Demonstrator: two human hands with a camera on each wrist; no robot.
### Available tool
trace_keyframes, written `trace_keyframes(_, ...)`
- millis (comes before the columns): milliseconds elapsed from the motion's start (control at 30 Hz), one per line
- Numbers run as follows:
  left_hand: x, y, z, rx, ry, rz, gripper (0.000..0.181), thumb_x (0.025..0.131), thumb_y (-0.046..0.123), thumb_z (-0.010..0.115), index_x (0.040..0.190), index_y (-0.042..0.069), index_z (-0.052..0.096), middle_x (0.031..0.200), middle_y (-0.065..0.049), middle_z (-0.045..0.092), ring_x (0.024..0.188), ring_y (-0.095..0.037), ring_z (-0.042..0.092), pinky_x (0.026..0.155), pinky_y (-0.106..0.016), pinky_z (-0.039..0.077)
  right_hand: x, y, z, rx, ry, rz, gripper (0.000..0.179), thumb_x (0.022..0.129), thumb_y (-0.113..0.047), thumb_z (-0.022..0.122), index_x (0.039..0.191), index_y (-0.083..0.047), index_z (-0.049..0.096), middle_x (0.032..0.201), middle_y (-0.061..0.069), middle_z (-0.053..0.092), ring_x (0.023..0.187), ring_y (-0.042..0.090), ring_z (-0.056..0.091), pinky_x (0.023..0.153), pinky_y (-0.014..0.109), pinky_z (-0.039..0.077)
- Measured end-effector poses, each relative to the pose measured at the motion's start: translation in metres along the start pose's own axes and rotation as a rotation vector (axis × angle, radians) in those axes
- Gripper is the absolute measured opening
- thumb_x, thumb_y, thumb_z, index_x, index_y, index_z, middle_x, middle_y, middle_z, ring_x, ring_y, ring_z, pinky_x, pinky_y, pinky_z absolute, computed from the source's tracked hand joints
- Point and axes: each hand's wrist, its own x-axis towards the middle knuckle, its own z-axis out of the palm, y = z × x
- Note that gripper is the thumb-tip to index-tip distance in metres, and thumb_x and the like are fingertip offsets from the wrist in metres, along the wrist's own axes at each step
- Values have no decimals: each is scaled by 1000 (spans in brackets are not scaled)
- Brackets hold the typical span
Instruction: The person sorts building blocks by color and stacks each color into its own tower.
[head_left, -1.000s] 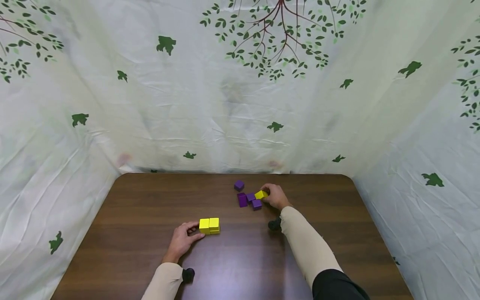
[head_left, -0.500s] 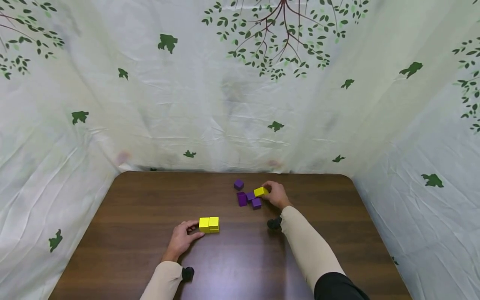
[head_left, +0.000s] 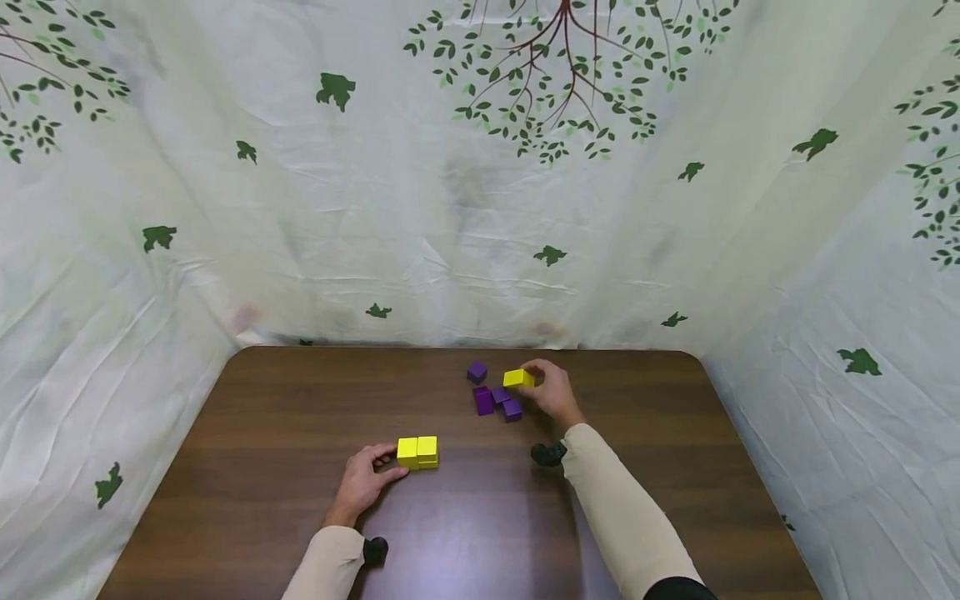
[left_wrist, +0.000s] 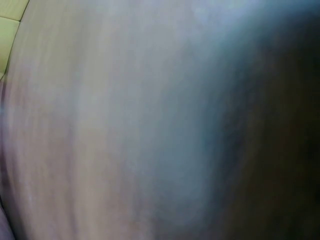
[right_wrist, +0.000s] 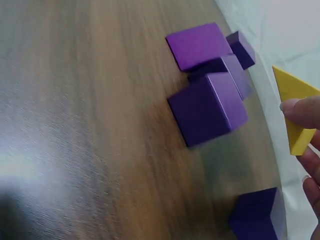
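My right hand [head_left: 553, 393] pinches a yellow block [head_left: 517, 378] between thumb and fingers. In the right wrist view this yellow block [right_wrist: 292, 97] shows a pointed corner and appears raised off the table. Left of and below it lie several purple blocks [head_left: 483, 402], some touching. My left hand [head_left: 363, 482] has its thumb and fingers around the left end of a small group of yellow blocks [head_left: 417, 452], set side by side and stacked. The left wrist view is mostly blurred; only an edge of the yellow blocks [left_wrist: 7, 35] shows at its upper left.
A brown wooden table [head_left: 262, 417] lies under everything. White cloth with printed leaves [head_left: 450, 208] hangs behind it and on both sides. One purple block [head_left: 477, 372] sits near the back edge. Another purple block [right_wrist: 257, 215] appears low in the right wrist view.
My right hand has lifted the yellow block slightly up and to the left, away from the purple blocks. The left hand has stayed at the yellow group.
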Motion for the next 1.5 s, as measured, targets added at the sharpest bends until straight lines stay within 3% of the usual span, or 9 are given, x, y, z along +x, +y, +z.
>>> trace_keyframes(300, -1, 1, 0, 9, -7, -7, 39, 74, 12, 83, 109, 1, 71, 97, -7, 65, 88, -22, 58, 79, -37, 49, -19, -5, 8, 73, 59, -71, 33, 75, -2, 80, 105, -1, 68, 101, 12, 66, 90, 26, 59, 76, 38, 50)
trace_keyframes(467, 0, 0, 0, 14, -5, -5, 41, 73, 13, 83, 110, 1, 70, 98, -8, 65, 89, -23, 58, 80, -37, 49, -31, -10, 15, 118, 67, -66, 34, 76, -5, 81, 108, -4, 69, 103, 10, 66, 91, 24, 58, 76, 34, 49)
trace_keyframes(1067, 2, -1, 1, 7, -6, 3, 41, 74, 10, 83, 111, -1, 69, 97, -9, 65, 89, -23, 58, 79, -36, 49, -69, -37, 47, 249, 92, -148, 38, 75, -9, 82, 110, -1, 69, 103, 12, 66, 90, 26, 62, 79, 43, 53)
trace_keyframes(1267, 3, -1, 0, 13, -4, -3, 41, 74, 11, 83, 111, 0, 70, 96, -9, 64, 88, -23, 58, 79, -37, 49, -79, -45, 60, 242, 88, -134, 37, 77, -16, 82, 110, -6, 69, 105, 7, 67, 94, 23, 61, 84, 42, 52)
trace_keyframes(1500, 2, -1, 0, 14, -14, -14, 42, 74, 13, 83, 112, -1, 69, 98, -9, 65, 90, -24, 58, 81, -39, 49, -90, -56, 73, 243, 75, -182, 38, 77, -16, 82, 111, -4, 70, 106, 4, 67, 97, 20, 60, 87, 37, 49)
